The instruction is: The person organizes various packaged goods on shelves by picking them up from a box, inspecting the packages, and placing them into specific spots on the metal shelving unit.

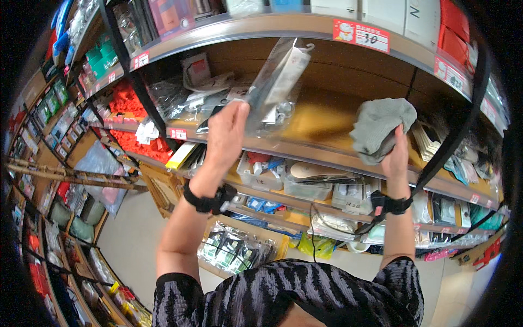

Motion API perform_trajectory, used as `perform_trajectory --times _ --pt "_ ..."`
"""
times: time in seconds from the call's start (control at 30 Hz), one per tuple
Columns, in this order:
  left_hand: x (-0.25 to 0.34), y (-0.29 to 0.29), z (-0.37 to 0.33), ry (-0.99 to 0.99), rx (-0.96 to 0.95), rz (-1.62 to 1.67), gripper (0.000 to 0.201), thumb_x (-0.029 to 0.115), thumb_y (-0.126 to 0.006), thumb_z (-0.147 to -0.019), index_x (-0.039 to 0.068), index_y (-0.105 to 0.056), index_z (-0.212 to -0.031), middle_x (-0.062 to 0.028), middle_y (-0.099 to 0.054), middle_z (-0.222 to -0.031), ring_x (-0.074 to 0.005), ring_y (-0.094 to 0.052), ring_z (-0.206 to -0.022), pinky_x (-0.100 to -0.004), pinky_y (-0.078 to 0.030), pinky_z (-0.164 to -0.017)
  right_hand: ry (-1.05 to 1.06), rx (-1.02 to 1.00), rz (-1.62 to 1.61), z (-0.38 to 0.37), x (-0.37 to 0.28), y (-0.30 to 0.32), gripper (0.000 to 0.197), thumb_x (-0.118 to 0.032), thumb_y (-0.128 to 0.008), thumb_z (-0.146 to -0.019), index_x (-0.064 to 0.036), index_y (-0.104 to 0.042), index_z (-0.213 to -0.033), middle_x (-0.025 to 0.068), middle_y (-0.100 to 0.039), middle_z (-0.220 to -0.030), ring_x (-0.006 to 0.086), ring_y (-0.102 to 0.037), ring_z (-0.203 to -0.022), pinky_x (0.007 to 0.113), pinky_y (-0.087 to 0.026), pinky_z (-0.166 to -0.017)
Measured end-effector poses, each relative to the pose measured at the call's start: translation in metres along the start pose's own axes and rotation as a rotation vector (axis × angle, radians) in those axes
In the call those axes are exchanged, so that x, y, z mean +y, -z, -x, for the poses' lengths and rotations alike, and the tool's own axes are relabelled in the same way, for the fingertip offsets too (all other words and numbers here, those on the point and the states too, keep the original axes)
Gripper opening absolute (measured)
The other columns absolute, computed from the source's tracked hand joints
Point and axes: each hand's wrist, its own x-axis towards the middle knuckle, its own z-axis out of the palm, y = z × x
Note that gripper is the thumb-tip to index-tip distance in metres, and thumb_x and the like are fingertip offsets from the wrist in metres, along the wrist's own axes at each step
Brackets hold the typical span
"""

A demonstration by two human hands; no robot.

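Note:
My left hand (226, 131) pinches the lower end of a see-through plastic packet (284, 73), held up tilted in front of the shelf. A white card strip with a small hook shows at its top, and something dark grey lies inside or against it. In my right hand (397, 155) is a bunched grey knitted cloth (383, 126), with the thumb on its near side and the other fingers mostly hidden behind it. Its exact kind is unclear. Both hands are at the middle shelf (321, 128), apart from each other.
Plastic-wrapped goods (204, 90) lie at the shelf's left, and packaged flat items (430, 139) stand at its right. The upper shelf edge (294, 24) runs above my hands. Below are plastic bins (308, 188) and a carton (239, 248) of packets. A black upright (460, 131) stands right.

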Motion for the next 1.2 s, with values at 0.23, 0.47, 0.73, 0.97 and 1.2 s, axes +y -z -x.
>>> perform_trajectory --times 0.23,0.47,0.73,0.97,1.2 --pt "0.075 -0.047 0.072 -0.149 -0.264 0.653 0.04 0.017 -0.042 -0.089 -0.003 -0.036 -0.122 -0.0175 -0.05 -0.113 -0.0213 -0.047 -0.106 -0.0292 -0.033 -0.091 0.04 -0.012 0.338 0.075 0.051 -0.089 0.066 -0.017 -0.061 -0.074 -0.0008 -0.026 -0.128 0.0096 -0.041 -0.121 0.019 -0.04 -0.11 0.032 -0.031 -0.094" --pt "0.063 -0.052 0.104 -0.063 -0.404 0.701 0.039 0.016 -0.038 -0.089 -0.006 -0.035 -0.121 -0.0225 -0.049 -0.112 -0.0245 -0.047 -0.107 -0.0299 -0.034 -0.09 0.272 0.02 0.429 0.087 0.057 -0.095 0.073 -0.026 -0.068 -0.069 0.0021 -0.029 -0.124 0.0119 -0.043 -0.115 0.0183 -0.043 -0.104 0.03 -0.035 -0.088" --pt "0.032 -0.022 0.128 0.281 -0.693 1.154 0.042 0.022 -0.041 -0.091 -0.004 -0.036 -0.122 -0.0051 -0.048 -0.113 -0.0122 -0.044 -0.102 -0.0246 -0.033 -0.089 -0.174 0.165 -0.094 0.088 0.045 -0.091 0.029 -0.014 -0.052 -0.085 -0.0008 -0.046 -0.11 0.0018 -0.054 -0.099 0.0083 -0.053 -0.086 0.022 -0.046 -0.07" --pt "0.008 -0.022 0.144 0.304 -0.889 0.852 0.044 0.029 -0.043 -0.089 -0.005 -0.04 -0.117 -0.007 -0.052 -0.106 -0.0119 -0.046 -0.095 -0.0248 -0.037 -0.083 -0.245 0.084 0.075 0.103 0.037 -0.091 0.035 -0.009 -0.059 -0.077 -0.0024 -0.048 -0.109 0.0043 -0.057 -0.093 0.0134 -0.055 -0.08 0.026 -0.045 -0.074" --pt "0.021 -0.016 0.153 0.1 -0.573 0.417 0.034 0.026 -0.054 -0.084 -0.004 -0.047 -0.097 -0.008 -0.055 -0.081 -0.0111 -0.049 -0.075 -0.0266 -0.041 -0.067 0.026 0.162 0.347 0.113 0.039 -0.115 0.027 -0.013 -0.057 -0.079 -0.0016 -0.05 -0.102 0.0043 -0.057 -0.089 0.0123 -0.055 -0.081 0.026 -0.045 -0.072"
